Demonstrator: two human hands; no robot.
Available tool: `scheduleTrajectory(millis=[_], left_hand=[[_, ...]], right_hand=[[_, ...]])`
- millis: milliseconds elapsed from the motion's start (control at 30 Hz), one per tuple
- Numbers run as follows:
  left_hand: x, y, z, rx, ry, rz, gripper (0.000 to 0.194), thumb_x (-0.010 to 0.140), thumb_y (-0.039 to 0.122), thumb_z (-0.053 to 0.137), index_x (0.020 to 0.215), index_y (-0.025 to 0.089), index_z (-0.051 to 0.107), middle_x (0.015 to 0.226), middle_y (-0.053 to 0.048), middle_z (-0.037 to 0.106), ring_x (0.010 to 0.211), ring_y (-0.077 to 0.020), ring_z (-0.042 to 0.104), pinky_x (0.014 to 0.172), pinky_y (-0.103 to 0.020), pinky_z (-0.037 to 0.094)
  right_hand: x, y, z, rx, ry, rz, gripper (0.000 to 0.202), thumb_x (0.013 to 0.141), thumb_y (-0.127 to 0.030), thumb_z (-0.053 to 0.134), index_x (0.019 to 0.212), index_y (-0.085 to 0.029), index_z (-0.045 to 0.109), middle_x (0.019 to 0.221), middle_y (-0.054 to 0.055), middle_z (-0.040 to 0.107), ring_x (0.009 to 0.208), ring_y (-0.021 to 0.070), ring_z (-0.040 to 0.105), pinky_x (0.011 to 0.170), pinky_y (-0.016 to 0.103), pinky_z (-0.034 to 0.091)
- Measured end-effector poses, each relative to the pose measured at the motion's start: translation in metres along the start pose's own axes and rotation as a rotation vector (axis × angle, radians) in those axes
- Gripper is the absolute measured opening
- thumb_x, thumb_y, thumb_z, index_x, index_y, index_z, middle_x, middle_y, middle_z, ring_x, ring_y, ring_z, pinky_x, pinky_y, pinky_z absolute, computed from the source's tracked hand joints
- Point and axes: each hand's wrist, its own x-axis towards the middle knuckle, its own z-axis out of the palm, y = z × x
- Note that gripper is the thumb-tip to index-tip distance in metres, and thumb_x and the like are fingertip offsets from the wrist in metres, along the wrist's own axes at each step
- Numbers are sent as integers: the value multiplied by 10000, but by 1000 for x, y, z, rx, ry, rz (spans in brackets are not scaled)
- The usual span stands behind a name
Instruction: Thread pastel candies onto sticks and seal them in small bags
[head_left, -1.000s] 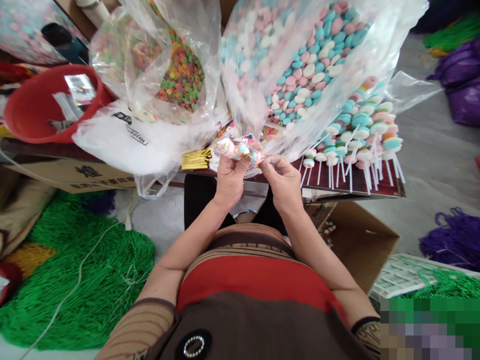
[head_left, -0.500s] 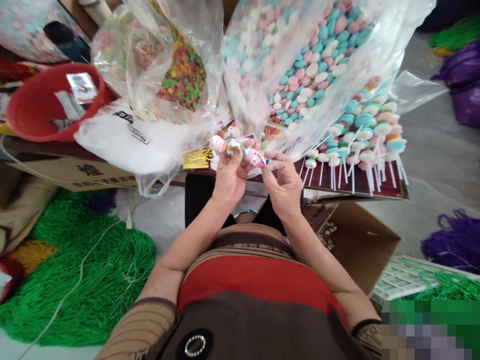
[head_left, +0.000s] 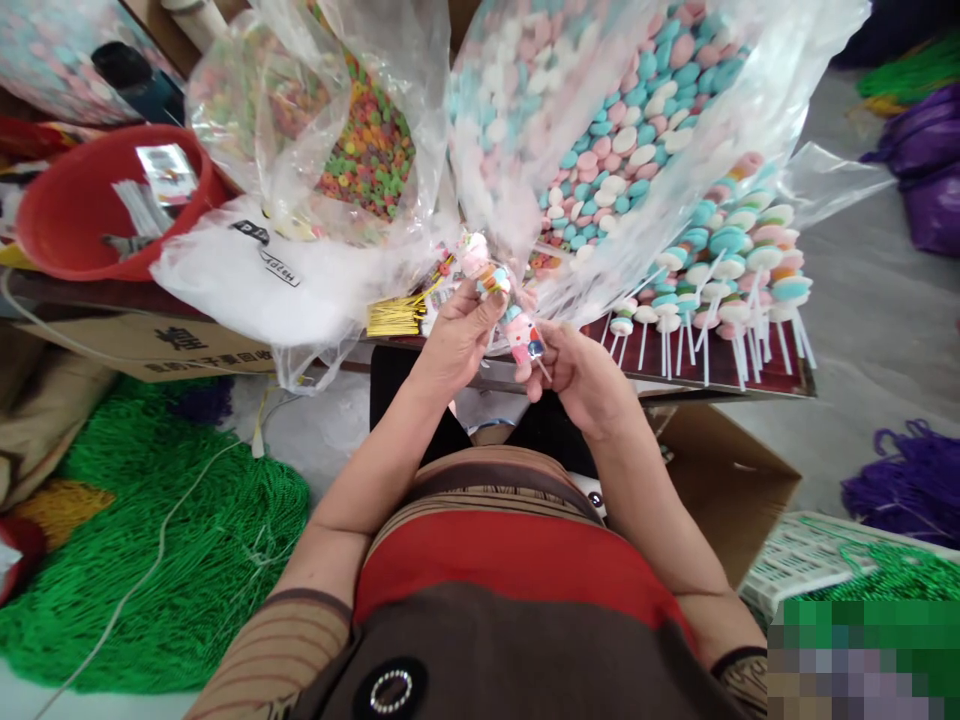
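The short-sleeved top is dark brown nearest, then has a broad red band, then tan with brown stripes farther off. A round black patch bears a ring of shiny stones. The left sleeve is tan, thinly striped, dark-cuffed; the right sleeve shows dark scrawled markings. The trousers are black. Left hand and right hand are bare.

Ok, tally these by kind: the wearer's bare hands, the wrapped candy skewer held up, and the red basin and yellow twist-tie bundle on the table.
Bare hands (left hand, right hand): 2
Wrapped candy skewer: 1
Red basin: 1
Yellow twist-tie bundle: 1
Total: 5
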Motion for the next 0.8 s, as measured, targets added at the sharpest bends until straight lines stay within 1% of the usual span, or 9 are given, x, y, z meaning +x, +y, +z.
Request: scheduleTrajectory(millis=[100,200,300,400,467,533,633,700,800], left_hand=[[-1,0,1,-8,-66,-66,320,751,466,866,924,248,709,822,22,747,894,-175,751,803,-297,586],[-3,-2,2,-15,-82,-91,335,765,502,844,956,258,717,802,14,739,863,-169,743,775,-288,580],[-9,-7,2,-34,-208,-158,466,766,603,804,1072,258,735,769,1,726,745,-157,719,722,-289,581],[-17,-10,3,7,-348,-275,535,791,618,777,1122,199,748,617,19,652,561,-132,653,602,-265,557],[-21,-10,4,47,-354,-310,559,794,621,771,1117,164,755,541,35,596,508,-128,628,563,-255,544],[-21,-10,4,68,-325,-316,596,794,663,745,1106,155,761,510,40,569,478,-129,607,546,-263,546],[-19,-11,4,88,-281,-300,578,812,696,703,1064,180,766,557,15,628,468,-131,600,536,-281,562],[-19,-13,4,97,-285,-301,553,818,693,697,1033,187,758,621,-2,678,466,-129,607,508,-277,557],[-21,-14,7,81,-346,-338,549,833,693,679,993,171,734,625,7,669,404,-114,577,428,-256,509]], right_hand=[[2,3,4,10,-68,29,469,704,-647,832,691,-203,683,488,-52,570,375,57,377,377,224,286],[4,8,9,54,-44,-19,460,674,-597,881,659,-199,651,453,-89,472,387,38,307,381,210,234],[7,14,13,57,71,-117,475,658,-620,881,658,-208,644,464,-93,466,396,41,311,387,215,240],[11,19,13,23,153,-178,500,647,-657,868,630,-215,635,477,-81,501,391,47,335,381,226,255],[10,20,11,-8,158,-191,511,660,-667,856,605,-212,630,500,-63,548,394,54,389,388,231,296],[7,19,8,-34,128,-173,487,699,-663,834,633,-212,661,548,-41,611,423,71,470,416,238,366],[1,19,4,-68,87,-131,439,755,-655,798,736,-224,717,609,-23,674,473,100,559,466,253,448],[-1,23,4,-103,95,-141,439,774,-668,775,755,-233,722,579,-27,662,443,102,548,449,256,441],[-1,31,6,-163,152,-190,465,803,-695,732,700,-243,701,516,-39,609,378,94,492,398,257,396]])
